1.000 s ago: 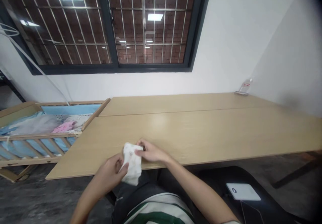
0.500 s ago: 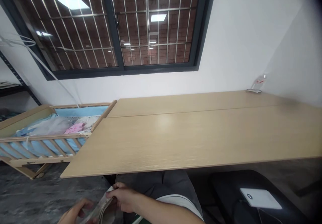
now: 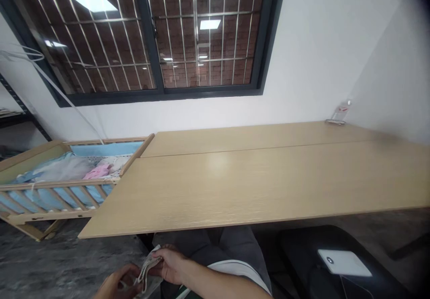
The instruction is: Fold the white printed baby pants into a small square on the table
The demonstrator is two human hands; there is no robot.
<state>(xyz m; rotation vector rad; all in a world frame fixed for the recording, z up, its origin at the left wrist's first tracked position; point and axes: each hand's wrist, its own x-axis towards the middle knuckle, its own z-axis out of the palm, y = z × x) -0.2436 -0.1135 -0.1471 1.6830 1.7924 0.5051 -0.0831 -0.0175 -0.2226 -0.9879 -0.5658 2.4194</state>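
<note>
A bundle of thin, pale greyish-beige folded layers, probably cloth, hangs over my lap below the table's front edge. My right hand pinches its upper end between thumb and fingers. At the lower left, my left hand has bent fingers and lies against the bundle's lower left side. Its fingertips are partly hidden, so I cannot tell whether they grip it.
A long light wooden table spans the view, with a clear bottle-like object at its far right. At left stands a wooden crib with blue bedding. A dark stool at lower right carries a white phone-like device with a cable.
The bundle has drawn together into a narrower, more upright shape. My left hand has moved right, closer to my right hand. My view has shifted slightly.
</note>
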